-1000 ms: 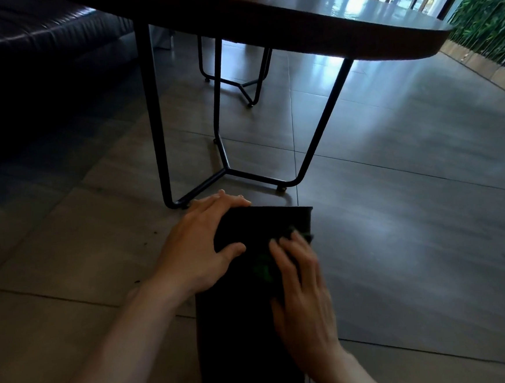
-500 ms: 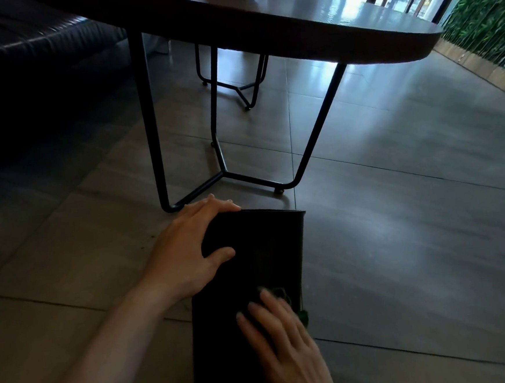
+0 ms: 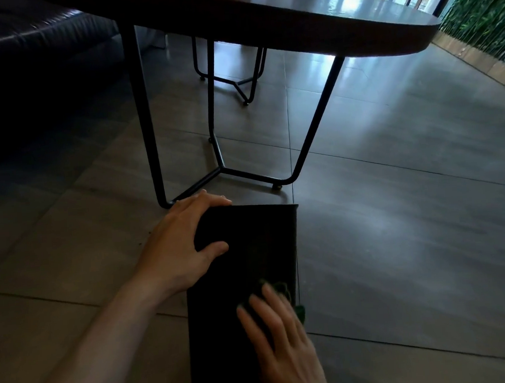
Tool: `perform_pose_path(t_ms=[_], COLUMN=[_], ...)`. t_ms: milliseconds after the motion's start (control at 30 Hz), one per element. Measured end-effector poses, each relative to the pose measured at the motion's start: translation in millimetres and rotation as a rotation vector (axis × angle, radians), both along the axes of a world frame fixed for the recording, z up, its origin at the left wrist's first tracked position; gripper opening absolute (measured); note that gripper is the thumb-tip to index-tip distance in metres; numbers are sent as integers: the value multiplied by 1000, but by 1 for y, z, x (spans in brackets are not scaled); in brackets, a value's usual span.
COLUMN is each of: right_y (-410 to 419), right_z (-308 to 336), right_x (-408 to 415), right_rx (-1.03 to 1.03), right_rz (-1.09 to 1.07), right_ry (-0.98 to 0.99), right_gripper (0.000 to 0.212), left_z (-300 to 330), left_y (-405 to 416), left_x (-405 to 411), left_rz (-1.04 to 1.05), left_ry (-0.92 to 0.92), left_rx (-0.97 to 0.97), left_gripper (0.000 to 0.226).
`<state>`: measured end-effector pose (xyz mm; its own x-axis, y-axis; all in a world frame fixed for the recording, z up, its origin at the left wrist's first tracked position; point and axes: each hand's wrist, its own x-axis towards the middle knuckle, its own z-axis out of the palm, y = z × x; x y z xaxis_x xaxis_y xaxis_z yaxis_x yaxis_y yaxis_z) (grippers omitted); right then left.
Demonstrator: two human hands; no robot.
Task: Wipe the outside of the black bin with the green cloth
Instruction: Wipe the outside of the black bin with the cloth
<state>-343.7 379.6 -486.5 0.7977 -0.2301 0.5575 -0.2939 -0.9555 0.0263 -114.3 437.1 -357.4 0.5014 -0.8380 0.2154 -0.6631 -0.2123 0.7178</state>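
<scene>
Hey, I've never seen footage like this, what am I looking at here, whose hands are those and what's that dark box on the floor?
There is no machine here. The picture comes from a wide-angle camera worn on a person's head, looking forward and down, so you see their own two bare hands. The dark box is a tall rectangular black bin lying on its side on the grey tiled floor. The left hand grips its far corner to steady it. The right hand presses a crumpled green cloth flat against the bin's upper side, near its right edge; the cloth is mostly hidden under the fingers. Beyond stands an oval dark wooden table on thin black metal legs.
</scene>
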Motion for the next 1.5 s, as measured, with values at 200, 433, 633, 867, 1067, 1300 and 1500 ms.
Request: perform_pose_path(t_ms=[200,433,633,867,1067,1300,1500], right_y=[-10,-38,7,-23,-23,10,-27], right_z=[23,64,-2,48,48,-3,52], right_x=[17,70,5,56,70,6,61], right_rx=[144,235,-117,259,216,-51,243], right_rz=[-91,-150,123,-167,-129,80,-109], right_ry=[-71,-154,120,-140,-129,74,-119], right_gripper=[49,56,43,57,51,39,56], left_z=[2,-1,-6,-7,-10,-14,-10], left_y=[-1,-1,2,-4,0,1,0], left_x=[-4,0,9,7,14,16,14], left_rz=[-8,-33,-7,-28,-9,-22,-22], left_ry=[-8,12,33,34,44,62,58], left_rx=[-17,-32,-28,-40,-45,-48,-57], left_gripper=[63,63,65,64,64,66,65])
